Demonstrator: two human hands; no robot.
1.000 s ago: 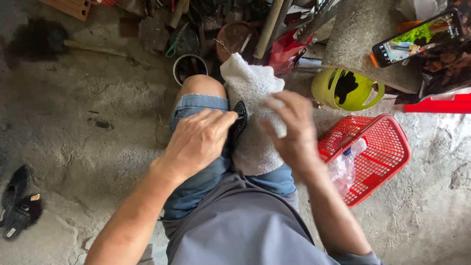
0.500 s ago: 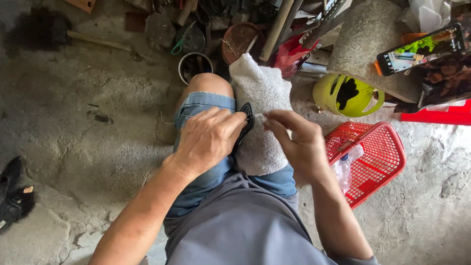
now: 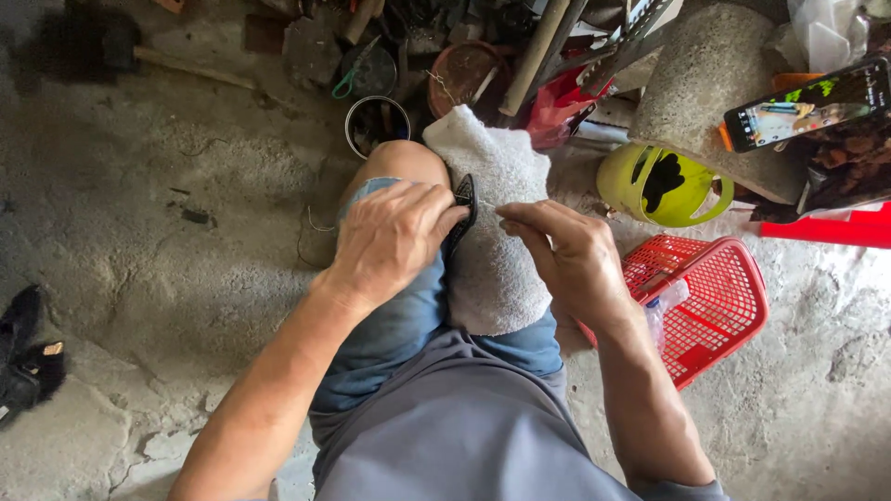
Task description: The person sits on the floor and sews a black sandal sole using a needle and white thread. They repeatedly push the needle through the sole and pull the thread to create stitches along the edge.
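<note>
Now your left hand (image 3: 394, 237) pinches the black shoe piece (image 3: 463, 206) against the white towel (image 3: 497, 232) | long axis pointing away from you | right hand's (image 3: 566, 255) fingers closed on thin thread | red basket (image 3: 710, 301) right of towel.

right hand (image 3: 571, 255) drawn back off black shoe (image 3: 461, 209)

Black shoe (image 3: 461, 209) upright on white towel (image 3: 492, 241), left-hand-held.
</note>
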